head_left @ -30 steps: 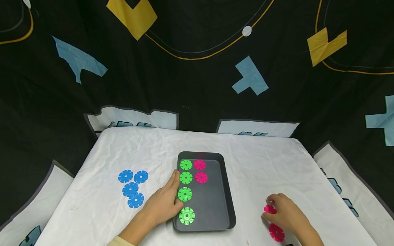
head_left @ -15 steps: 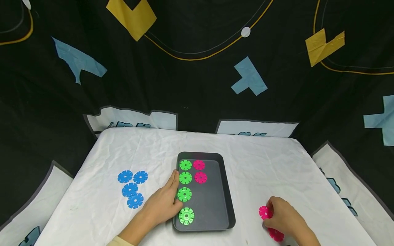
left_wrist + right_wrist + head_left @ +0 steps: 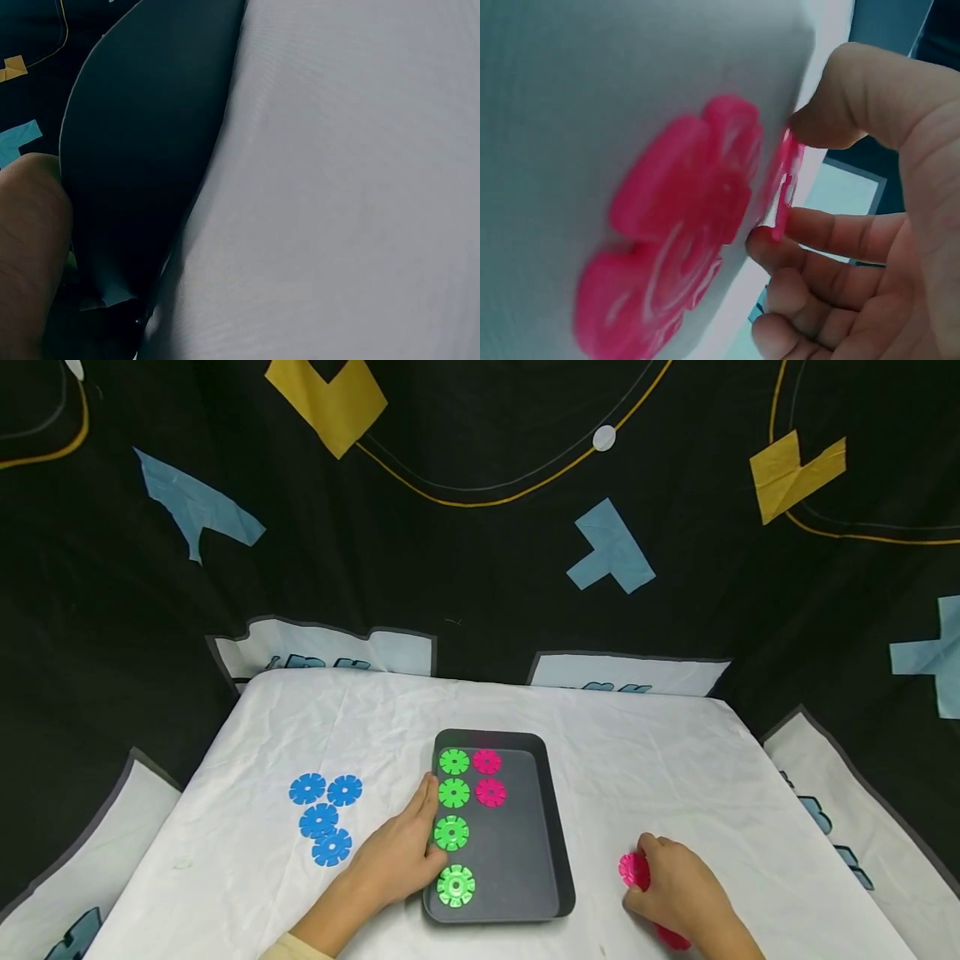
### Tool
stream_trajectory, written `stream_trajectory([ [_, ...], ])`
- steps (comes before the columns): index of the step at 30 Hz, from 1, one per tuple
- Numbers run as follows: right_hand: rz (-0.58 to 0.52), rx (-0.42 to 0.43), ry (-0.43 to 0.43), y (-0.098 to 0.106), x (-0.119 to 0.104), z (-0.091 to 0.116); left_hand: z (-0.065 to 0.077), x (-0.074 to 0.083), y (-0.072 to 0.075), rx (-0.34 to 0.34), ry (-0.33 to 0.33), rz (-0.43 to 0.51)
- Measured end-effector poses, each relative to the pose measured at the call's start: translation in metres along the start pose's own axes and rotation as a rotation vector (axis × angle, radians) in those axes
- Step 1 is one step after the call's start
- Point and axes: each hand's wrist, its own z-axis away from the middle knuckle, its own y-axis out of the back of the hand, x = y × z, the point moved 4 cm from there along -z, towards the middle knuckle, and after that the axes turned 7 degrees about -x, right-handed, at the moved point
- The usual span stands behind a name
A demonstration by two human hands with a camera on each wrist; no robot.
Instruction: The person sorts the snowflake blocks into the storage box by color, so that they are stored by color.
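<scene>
1. Pinching a pink disc [image 3: 631, 869] by its edge with the right hand [image 3: 677, 891], thumb and fingertips nearly together, other fingers loosely curled. To the right of the tray [image 3: 521, 860], tilted, close to the cloth [image 3: 637, 760]; cannot tell if fully off it.
2. For a clean lift, probably best to grip lightly, raise straight up rather than drag, and avoid brushing the second pink disc [image 3: 664, 202], lying just beside and mostly covered by the hand in the head view.
3. Reaching in from the lower right, back of the hand upward.
4. Bracing the tray's left rim with the left hand [image 3: 397, 857]: fingers straight and together along the edge, thumb spread apart at the near side. Light pressure likely enough against sliding.
5. Inside the tray: four green discs [image 3: 453, 786] down the left side, two pink ones [image 3: 491, 786] beside the far pair.
6. Farther left, on the cloth: four clustered blue discs [image 3: 312, 821].
</scene>
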Motion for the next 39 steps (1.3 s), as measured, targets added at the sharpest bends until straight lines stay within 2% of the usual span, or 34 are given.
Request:
stream_trajectory([
  [8,0.008,0.104,0.063,0.008,-0.012,-0.003,-0.001,0.001,0.0,0.001,-0.002,-0.001],
  [24,-0.009,0.332,0.26,0.048,-0.05,-0.016,0.001,0.001,0.001,0.012,0.001,-0.015],
  [39,-0.016,0.362,0.354,0.061,-0.091,-0.031,0.0,0.001,0.0,0.014,-0.01,-0.018],
])
